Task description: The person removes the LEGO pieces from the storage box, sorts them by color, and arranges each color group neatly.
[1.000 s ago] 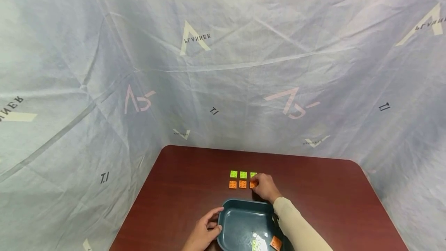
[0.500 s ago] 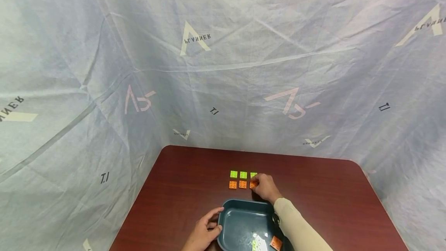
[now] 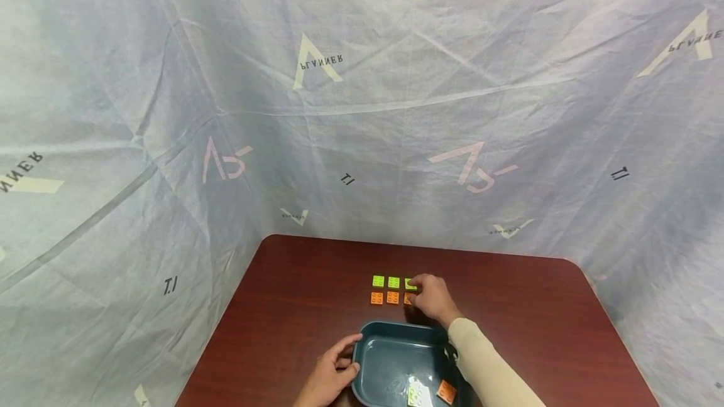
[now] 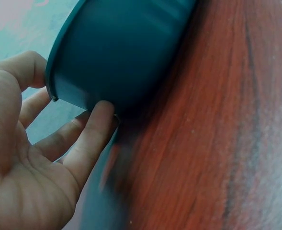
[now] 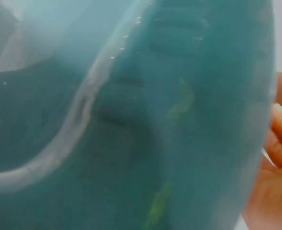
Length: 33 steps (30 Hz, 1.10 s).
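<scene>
Right hand (image 3: pixel 434 297) is shifting slightly rightward, its index finger and thumb parting wider than half a second ago; brick rows and tray are staying put. Index tip is reaching the right-end green brick (image 3: pixel 410 285), thumb tip is lying over the right-end orange brick (image 3: pixel 407 298). Fingers are looking loosely parted, not clamping anything as far as is showing; whether both tips are pressing is not reading clearly, and right wrist view isn't helping.

Key relation: that pair is lying immediately left of the right hand, green behind orange, so the thumb-to-index span is running near-to-far across both. Bricks are looking square from above, no long axis; rows are running left to right on the table (image 3: pixel 254 344). Right hand is clearly being the nearer one; left hand (image 3: pixel 328 374) is staying well apart, thumb and fingers bending round the left side of the blue tray (image 3: pixel 396 326), holding it.

Loose orange brick (image 3: pixel 446 392) and loose green brick (image 3: pixel 415 397) are lying inside the tray, nearer the person than the rows. Reaching them would probably be meaning drawing the right hand back over the rim.
</scene>
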Each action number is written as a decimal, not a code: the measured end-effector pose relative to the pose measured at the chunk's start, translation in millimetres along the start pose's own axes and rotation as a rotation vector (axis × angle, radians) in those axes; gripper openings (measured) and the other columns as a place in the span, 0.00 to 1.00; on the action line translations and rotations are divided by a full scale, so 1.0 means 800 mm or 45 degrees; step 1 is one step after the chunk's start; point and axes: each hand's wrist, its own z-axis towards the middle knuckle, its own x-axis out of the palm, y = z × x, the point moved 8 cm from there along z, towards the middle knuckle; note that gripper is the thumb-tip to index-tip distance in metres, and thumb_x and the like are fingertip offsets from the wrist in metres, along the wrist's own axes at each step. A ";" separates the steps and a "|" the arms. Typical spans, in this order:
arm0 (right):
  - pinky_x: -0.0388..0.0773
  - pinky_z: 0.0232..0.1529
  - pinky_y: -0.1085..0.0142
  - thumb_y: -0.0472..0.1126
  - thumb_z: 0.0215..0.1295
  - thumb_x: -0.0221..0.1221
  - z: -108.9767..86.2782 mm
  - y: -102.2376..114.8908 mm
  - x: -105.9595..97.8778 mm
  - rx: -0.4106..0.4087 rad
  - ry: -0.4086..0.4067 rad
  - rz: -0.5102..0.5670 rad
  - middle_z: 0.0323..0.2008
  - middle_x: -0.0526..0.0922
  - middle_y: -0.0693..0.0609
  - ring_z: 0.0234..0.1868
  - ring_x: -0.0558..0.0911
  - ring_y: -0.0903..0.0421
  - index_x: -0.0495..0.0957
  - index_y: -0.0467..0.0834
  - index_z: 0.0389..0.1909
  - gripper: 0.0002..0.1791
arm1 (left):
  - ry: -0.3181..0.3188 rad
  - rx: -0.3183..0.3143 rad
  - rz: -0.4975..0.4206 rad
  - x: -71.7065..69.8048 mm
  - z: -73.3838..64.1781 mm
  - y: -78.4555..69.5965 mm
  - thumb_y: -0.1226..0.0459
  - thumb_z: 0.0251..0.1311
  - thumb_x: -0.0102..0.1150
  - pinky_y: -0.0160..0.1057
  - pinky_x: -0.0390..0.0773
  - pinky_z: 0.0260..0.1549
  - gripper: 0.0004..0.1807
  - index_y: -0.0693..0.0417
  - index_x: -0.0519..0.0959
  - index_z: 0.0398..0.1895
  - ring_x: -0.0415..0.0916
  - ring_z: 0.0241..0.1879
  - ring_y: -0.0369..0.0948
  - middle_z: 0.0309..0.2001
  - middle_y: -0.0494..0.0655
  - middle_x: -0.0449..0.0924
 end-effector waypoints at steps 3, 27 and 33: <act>0.89 0.40 0.56 0.30 0.63 0.71 -0.006 0.008 -0.008 0.031 0.003 0.065 0.55 0.86 0.37 0.42 0.89 0.53 0.86 0.35 0.55 0.19 | 0.006 0.009 -0.007 0.000 0.000 -0.001 0.65 0.75 0.61 0.43 0.87 0.43 0.31 0.44 0.70 0.78 0.86 0.52 0.52 0.64 0.62 0.79; 0.87 0.50 0.51 0.38 0.61 0.76 -0.084 0.051 -0.051 -0.023 -0.001 0.078 0.55 0.87 0.45 0.52 0.88 0.45 0.87 0.47 0.53 0.19 | -0.028 0.026 0.028 0.000 0.001 -0.003 0.63 0.74 0.62 0.39 0.86 0.39 0.30 0.42 0.71 0.78 0.86 0.54 0.52 0.67 0.65 0.77; 0.87 0.51 0.51 0.40 0.62 0.75 -0.104 0.056 -0.045 -0.044 0.081 0.106 0.58 0.86 0.46 0.54 0.88 0.42 0.86 0.48 0.55 0.20 | -0.040 0.049 0.069 -0.002 0.000 -0.005 0.62 0.73 0.63 0.37 0.86 0.40 0.30 0.44 0.72 0.77 0.87 0.53 0.48 0.66 0.63 0.78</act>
